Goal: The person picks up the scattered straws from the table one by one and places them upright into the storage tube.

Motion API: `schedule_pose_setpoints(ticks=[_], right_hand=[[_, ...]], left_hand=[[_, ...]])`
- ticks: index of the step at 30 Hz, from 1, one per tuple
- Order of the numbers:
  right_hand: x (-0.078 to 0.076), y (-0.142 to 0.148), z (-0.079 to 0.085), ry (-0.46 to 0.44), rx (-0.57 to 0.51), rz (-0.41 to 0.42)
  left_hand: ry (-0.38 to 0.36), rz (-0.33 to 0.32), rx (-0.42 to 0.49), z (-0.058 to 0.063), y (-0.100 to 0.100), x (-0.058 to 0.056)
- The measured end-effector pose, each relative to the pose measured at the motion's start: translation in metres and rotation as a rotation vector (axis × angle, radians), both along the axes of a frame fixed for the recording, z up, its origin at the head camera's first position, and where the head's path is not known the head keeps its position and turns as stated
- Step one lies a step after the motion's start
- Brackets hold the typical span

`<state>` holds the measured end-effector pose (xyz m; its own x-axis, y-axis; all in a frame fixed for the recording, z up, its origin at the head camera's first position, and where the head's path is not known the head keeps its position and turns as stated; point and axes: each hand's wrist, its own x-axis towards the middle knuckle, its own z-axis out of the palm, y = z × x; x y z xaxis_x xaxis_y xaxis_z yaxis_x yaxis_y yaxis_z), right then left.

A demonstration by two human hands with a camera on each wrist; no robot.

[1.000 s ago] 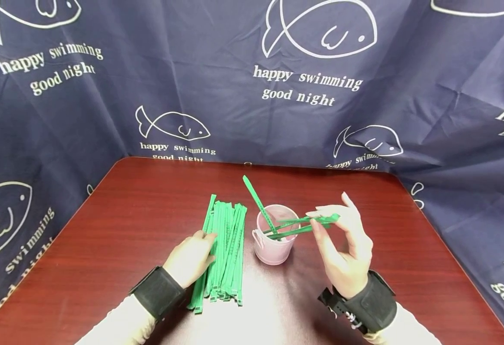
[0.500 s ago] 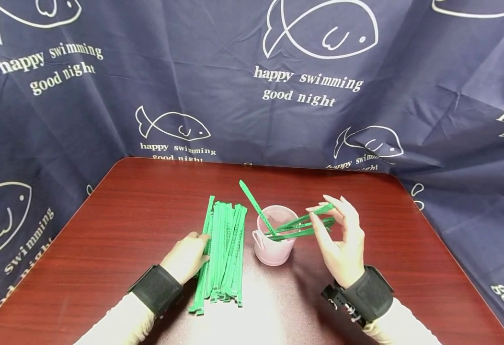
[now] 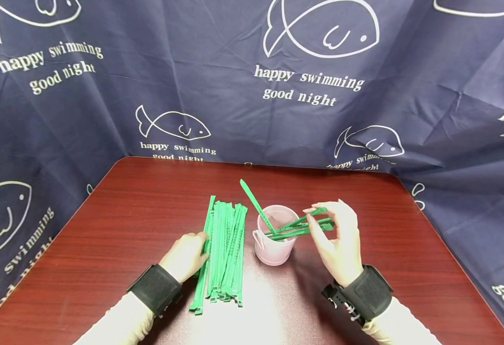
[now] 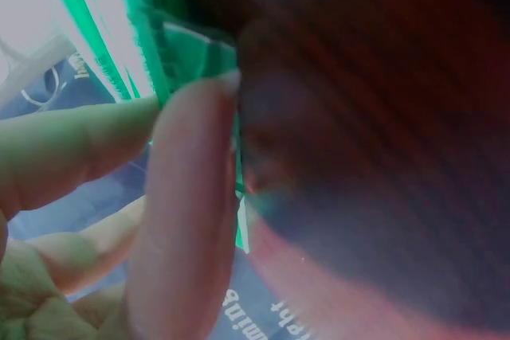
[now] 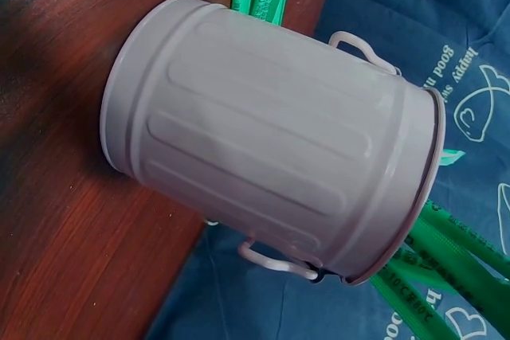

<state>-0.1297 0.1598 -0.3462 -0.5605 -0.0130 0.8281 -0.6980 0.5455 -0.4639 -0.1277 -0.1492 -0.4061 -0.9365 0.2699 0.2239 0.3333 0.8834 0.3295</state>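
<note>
A pile of long green wrapped straws (image 3: 228, 249) lies on the table, left of a small pink bucket (image 3: 273, 251). At the pile's left edge my left hand (image 3: 185, 256) pinches an outer straw between thumb and fingers; the left wrist view shows the thumb (image 4: 187, 197) against the green wrapper. My right hand (image 3: 340, 239) holds the upper ends of straws (image 3: 297, 231) that lean rightward out of the bucket, thumb and index finger closing on them. Another straw (image 3: 254, 199) leans left over the rim, apart from my hand. In the right wrist view the bucket (image 5: 271, 133) hides the straws' lower ends.
The bucket's small side handle (image 3: 258, 239) faces the pile. Both stand on a red-brown wooden table (image 3: 148, 201) with rounded back corners. A dark blue cloth (image 3: 234, 96) printed with fish hangs behind and at the sides.
My left hand has shifted slightly left along the pile's edge. My right hand has moved a little left, its fingers drawing closer round the straws. The left-leaning straw has tipped lower.
</note>
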Motion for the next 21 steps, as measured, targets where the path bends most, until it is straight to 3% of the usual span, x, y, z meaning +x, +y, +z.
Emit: schedule_pose_setpoints(ticks=[10,21], right_hand=[[-0.0043,0.0057,-0.005,-0.078,0.06,0.013],[-0.0079,0.0066,-0.0026,-0.015,0.111,0.018]], left_hand=[[-0.058,0.027,0.024,0.0006,0.0001,-0.0003],[-0.091,0.026,0.026,0.0029,-0.0009,-0.0011]])
